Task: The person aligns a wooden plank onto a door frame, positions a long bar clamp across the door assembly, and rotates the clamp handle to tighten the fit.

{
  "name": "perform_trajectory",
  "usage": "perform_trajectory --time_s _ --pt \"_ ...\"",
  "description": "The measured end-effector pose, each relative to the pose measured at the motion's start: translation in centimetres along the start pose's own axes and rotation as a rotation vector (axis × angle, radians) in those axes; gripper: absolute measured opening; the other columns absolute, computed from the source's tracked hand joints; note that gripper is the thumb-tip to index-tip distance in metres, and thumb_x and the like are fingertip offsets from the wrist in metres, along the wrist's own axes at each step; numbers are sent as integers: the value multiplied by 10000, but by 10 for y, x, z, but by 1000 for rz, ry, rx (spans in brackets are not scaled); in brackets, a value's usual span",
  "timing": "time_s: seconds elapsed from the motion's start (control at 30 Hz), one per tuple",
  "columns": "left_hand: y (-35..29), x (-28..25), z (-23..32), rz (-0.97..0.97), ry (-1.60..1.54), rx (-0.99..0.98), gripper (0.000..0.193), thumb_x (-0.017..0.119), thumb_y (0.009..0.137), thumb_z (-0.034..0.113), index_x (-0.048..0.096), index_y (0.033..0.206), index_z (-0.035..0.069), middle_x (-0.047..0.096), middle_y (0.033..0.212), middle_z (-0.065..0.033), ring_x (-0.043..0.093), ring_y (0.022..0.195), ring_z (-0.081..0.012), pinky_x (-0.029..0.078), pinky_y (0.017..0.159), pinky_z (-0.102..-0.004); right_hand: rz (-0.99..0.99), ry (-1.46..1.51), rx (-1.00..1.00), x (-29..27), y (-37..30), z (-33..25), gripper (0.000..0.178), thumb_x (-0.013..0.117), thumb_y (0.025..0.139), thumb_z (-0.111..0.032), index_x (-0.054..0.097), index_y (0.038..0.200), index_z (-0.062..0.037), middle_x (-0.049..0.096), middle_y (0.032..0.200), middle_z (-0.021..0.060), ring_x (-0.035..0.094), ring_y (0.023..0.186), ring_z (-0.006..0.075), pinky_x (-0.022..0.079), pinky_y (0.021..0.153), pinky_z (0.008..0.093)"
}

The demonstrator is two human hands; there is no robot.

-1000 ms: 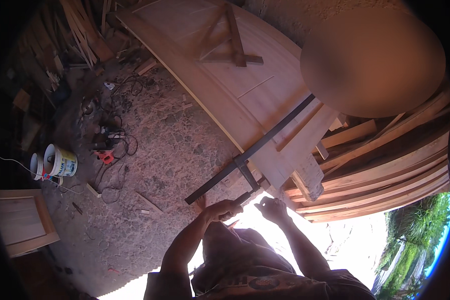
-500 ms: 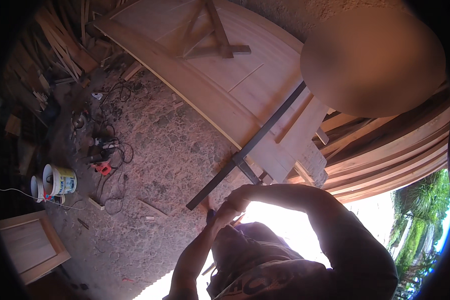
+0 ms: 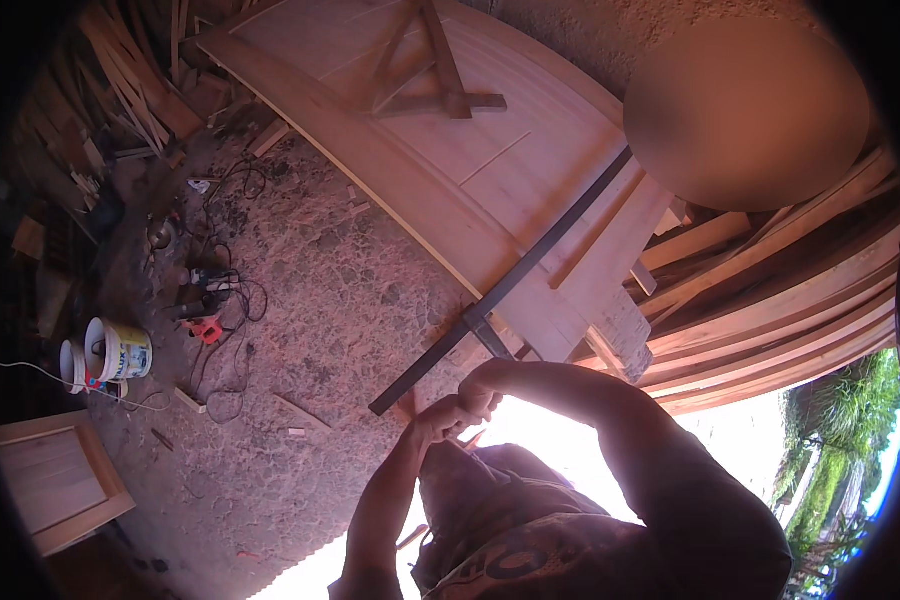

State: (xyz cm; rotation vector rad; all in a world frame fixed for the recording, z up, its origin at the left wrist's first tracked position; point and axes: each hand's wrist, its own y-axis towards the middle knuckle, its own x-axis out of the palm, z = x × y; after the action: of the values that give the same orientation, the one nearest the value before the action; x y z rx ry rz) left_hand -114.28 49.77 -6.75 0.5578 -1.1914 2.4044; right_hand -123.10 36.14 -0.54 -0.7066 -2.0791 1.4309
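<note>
A long dark bar clamp (image 3: 555, 235) lies across the near end of a wooden door panel (image 3: 380, 165), its bar overhanging the panel's left edge. Its jaw arm (image 3: 490, 337) reaches down toward my hands. My left hand (image 3: 442, 418) and my right hand (image 3: 481, 390) are closed against each other at the clamp's near end, low in front of my body. The fingers wrap what appears to be the clamp's handle, mostly hidden; a thin reddish end (image 3: 474, 439) shows below them. My right forearm crosses from the right, my left rises from below.
On the panel rests a triangular wooden brace (image 3: 457, 104). Stacked boards (image 3: 770, 340) lie at right. White buckets (image 3: 122, 350), a red power tool (image 3: 206, 329) and tangled cords sit on the rough floor at left. A framed wooden panel (image 3: 60, 480) stands lower left. A blurred oval covers the upper right.
My left hand has shifted slightly left and up, its wrist turned. My right hand has moved up a little, staying closed beside it. The clamp and panel look unmoved, apart from a slight view shift.
</note>
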Motion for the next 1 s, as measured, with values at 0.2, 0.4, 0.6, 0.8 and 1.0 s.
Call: perform_trajectory --time_s 0.2,0.4,0.6,0.8,1.0 --pt "-16 36 -5 587 427 290 313 783 740 166 664 930 -53 656 681 -71 649 658 -255 518 636 -376 769 -349 -89 38 -48 -29 490 608 841 -242 592 1313 -112 721 948 149 706 887 310 554 720 438" --pt "-2 18 -25 601 568 308 273 804 743 166 662 910 3 605 634 -17 573 533 -168 439 490 -328 855 -399 -116 39 -45 -29 539 591 859 -261 534 1377 -126 713 877 129 711 803 302 551 686 452" --pt "-5 5 13 -115 -120 56 154 760 784 136 639 812 44 564 599 2 511 444 -115 350 370 -297 236 -86 -9 13 11 8 361 667 755 -195 710 1097 -88 718 1008 169 708 912 307 557 728 428" --pt "3 19 -29 642 785 326 218 692 786 161 658 908 -17 669 717 -170 660 675 -347 513 611 -464 945 -401 -102 47 -53 -33 475 561 890 -218 548 1360 -153 715 858 136 717 825 295 546 715 457" --pt "-1 7 -18 451 575 379 227 713 783 146 661 940 -10 623 620 -83 609 536 -235 461 486 -395 802 -398 -59 35 -51 -36 508 594 862 -222 543 1362 -147 719 943 146 710 845 300 557 747 455"
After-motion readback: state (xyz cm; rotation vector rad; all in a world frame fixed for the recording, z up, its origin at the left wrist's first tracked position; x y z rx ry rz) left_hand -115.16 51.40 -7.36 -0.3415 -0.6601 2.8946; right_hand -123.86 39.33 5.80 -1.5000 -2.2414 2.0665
